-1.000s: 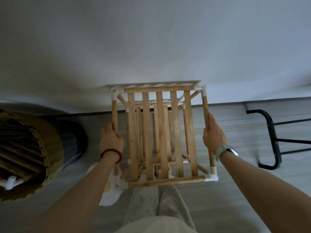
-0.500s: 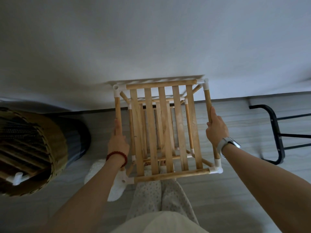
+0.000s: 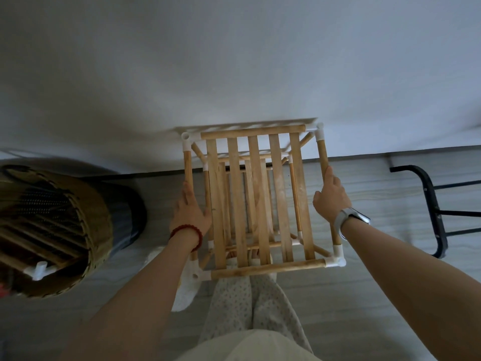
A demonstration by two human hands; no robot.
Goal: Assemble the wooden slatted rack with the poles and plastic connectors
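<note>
Standing against the wall: wooden rack (image 3: 256, 199), two slatted tiers, white connectors (image 3: 335, 259) at corners. Left hand (image 3: 191, 212) rests on left side pole, fingers extended; right hand (image 3: 330, 199) grips right pole, likely squaring or steadying it.

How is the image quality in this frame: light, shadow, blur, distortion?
Head view: dim, flat light, no glare; the rack throws a faint slatted shadow on the wall; the basket at the left edge is soft and smeared; the wide lens bows the floor line; both hands and the slats are fairly sharp.
</note>
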